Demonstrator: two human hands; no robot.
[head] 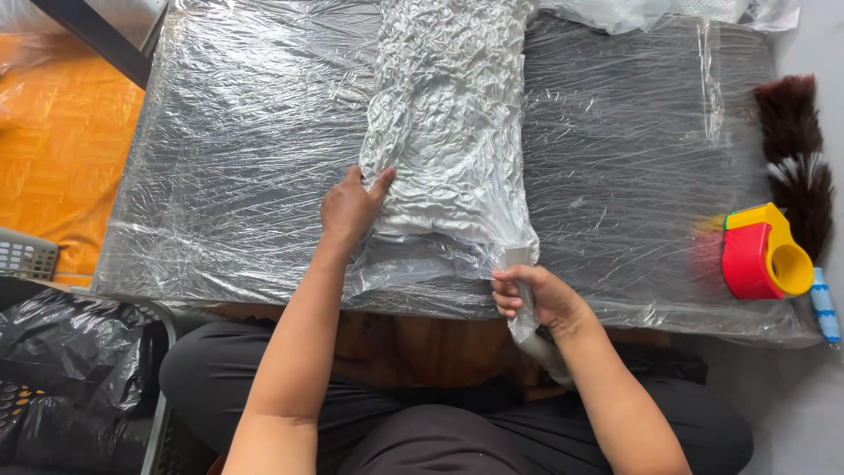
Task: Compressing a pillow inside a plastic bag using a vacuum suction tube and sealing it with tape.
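From the head camera, looking straight down, a person sits at a low counter [220, 132] whose dark top is wrapped all over in clear plastic film. Down the middle of it lies a vacuum bag [444, 123], a long, tightly shrunken silvery-white bundle with a deeply crinkled surface, running from the far edge to the near one. The left hand [352, 207] rests on the bundle's near left corner, fingers together and bent over the edge, thumb raised against the bag's side, pressing it down rather than gripping it. The right hand [532, 295] is curled into a fist at the counter's near edge, closed around a pale hose [538, 339] that runs from the bag's near right corner down toward the lap; the join between hose and bag sits just above the knuckles. To the right, well apart from both hands, a red and yellow tape dispenser [760, 255] stands near the counter's edge, with a dark feather duster [796, 158] lying behind it. On the left, a grey basket [26, 255] sits by the orange floor and a black plastic bag [70, 361] bulges beside the person's knee. As a judgement, the weak point is that corner join: a sideways tug from the fisted hand could loosen the hose and let air seep back in, and the slick film underneath could let the bundle slide if the pressing hand eases
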